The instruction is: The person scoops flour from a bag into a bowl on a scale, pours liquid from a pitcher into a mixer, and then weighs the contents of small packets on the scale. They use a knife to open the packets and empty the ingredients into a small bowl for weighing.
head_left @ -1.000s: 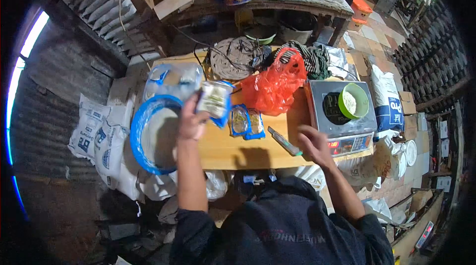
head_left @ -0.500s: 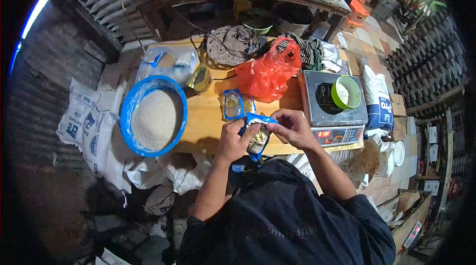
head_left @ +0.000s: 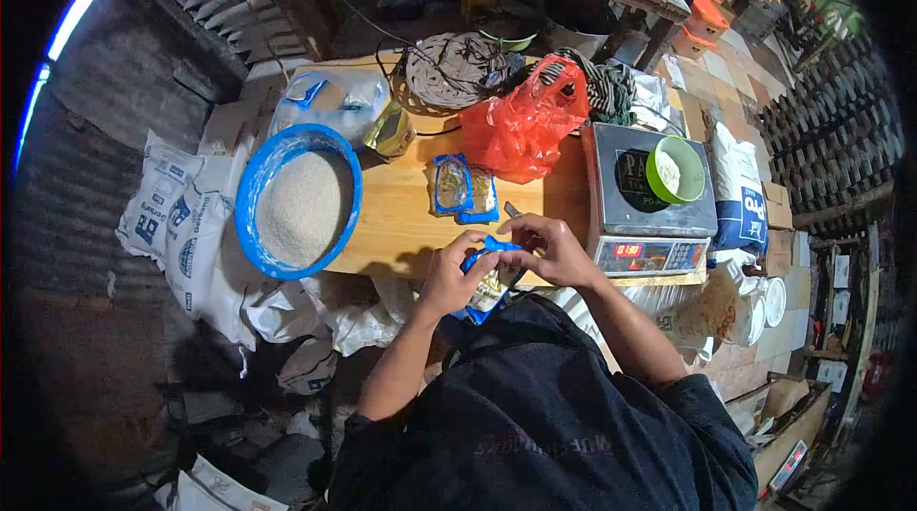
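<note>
A blue-edged plastic packet with pale contents is held over the table's front edge, close to my body. My left hand pinches it at the upper left. With bent fingers my right hand grips the packet's blue top strip from the other side. Just beyond my hands, two similar blue-edged packets, a nearer one and one overlapping it, lie on the wooden table. A thin dark object shows by my right fingers.
On the left stands a blue basin of white granular material. A red plastic bag sits behind the packets. To the right, a digital scale carries a green bowl holding white powder. Printed sacks stand left of the table.
The view has shifted slightly. My hands have drawn closer together at the packet's top, and the packet hangs a little lower. A thin dark object now shows by my right fingers.
</note>
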A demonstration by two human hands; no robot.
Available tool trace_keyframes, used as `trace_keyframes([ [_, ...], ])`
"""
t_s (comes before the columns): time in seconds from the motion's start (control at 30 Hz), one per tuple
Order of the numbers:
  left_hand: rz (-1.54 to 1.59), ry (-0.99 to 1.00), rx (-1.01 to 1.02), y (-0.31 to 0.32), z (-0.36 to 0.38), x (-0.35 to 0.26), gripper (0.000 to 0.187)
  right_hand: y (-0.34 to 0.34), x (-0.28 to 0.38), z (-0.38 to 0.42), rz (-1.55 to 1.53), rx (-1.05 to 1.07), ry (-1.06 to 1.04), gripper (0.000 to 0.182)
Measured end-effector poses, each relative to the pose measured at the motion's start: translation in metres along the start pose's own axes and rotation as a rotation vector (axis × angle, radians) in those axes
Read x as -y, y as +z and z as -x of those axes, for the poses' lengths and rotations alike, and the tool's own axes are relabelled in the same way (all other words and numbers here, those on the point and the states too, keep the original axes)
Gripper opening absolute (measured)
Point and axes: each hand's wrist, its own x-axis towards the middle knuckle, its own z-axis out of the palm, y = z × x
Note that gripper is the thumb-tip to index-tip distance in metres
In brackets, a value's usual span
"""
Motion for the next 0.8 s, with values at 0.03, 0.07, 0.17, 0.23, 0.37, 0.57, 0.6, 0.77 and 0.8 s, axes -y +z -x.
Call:
trace_keyframes([
  [0.03, -0.038, 0.086, -0.008, 0.001, 0.001, 0.007, 0.027, 0.0, -0.002, 0.001, 0.005, 0.034, -0.053, 0.026],
  [0.07, -0.028, 0.057, 0.034, 0.002, 0.004, 0.014, 0.026, 0.001, -0.004, 0.003, 0.009, 0.068, -0.103, 0.026],
  [0.17, 0.051, 0.012, 0.062, 0.011, 0.014, 0.035, 0.028, 0.007, -0.021, 0.01, 0.002, 0.006, -0.102, 0.014],
  [0.23, -0.053, -0.015, 0.121, 0.009, 0.021, 0.047, 0.029, 0.011, -0.021, 0.017, 0.092, -0.149, -0.055, 0.008],
  [0.37, 0.045, -0.183, 0.13, 0.008, 0.042, 0.095, 0.031, -0.015, -0.034, 0.009, 0.233, -0.347, 0.194, 0.016],
  [0.57, 0.303, -0.286, -0.009, 0.024, 0.022, 0.111, 0.028, 0.013, -0.132, 0.009, 0.914, -0.211, 0.225, 0.042],
  [0.6, 0.289, -0.227, -0.001, 0.027, 0.016, 0.117, 0.029, 0.017, -0.16, 0.008, 0.944, -0.252, 0.173, 0.043],
  [0.77, 0.083, -0.164, 0.134, 0.034, -0.005, 0.115, 0.03, 0.006, -0.156, 0.014, 0.496, -0.338, 0.255, 0.032],
  [0.8, -0.011, -0.193, 0.175, 0.035, -0.007, 0.112, 0.03, 0.002, -0.137, 0.019, 0.303, -0.319, 0.241, 0.031],
])
